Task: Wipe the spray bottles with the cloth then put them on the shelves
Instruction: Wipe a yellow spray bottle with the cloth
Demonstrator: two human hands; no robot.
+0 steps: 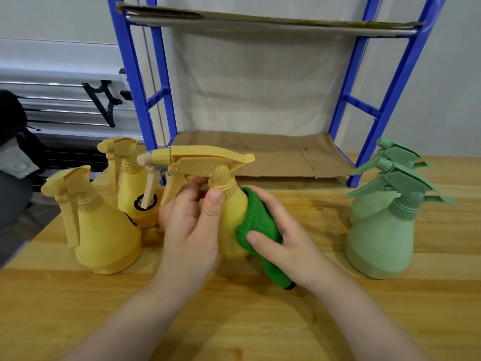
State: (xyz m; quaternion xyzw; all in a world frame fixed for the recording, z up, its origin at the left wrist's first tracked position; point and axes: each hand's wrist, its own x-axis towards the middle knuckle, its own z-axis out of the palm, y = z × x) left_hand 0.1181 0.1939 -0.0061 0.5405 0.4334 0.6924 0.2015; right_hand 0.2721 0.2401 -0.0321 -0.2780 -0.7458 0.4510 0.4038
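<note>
**Wiping a yellow bottle, shelves not yet loaded**

While the left hand (pixel 191 225) grips the yellow spray bottle (pixel 233 212) by its neck, thumb curled round just under the collar, I watch the right hand (pixel 281 238) press the green cloth (pixel 256 225) against the bottle's right flank, fingers and thumb wrapped round the fabric. The bottle sits between the two hands, over the wooden table (pixel 234 321); I cannot tell for sure whether its base touches the wood or hangs just above it, since the wrists hide it.

Two more yellow bottles stand to the left, the nearer one (pixel 104 230) and the farther one (pixel 135 196), whose trigger lies just beside the held bottle's trigger. Two green bottles (pixel 382 235) wait on the right. The blue shelf frame (pixel 387 100) stands behind, its lower cardboard shelf (pixel 273 152) bare of bottles.

My worries from here: a hard rub could twist the bottle in that neck-only hold. Its long nozzle points left, so swinging it could knock the neighbouring yellow bottles over. Lifting it to the shelf, the sprayer head might clip a blue upright, and the loose cardboard could shift under a careless set-down.
</note>
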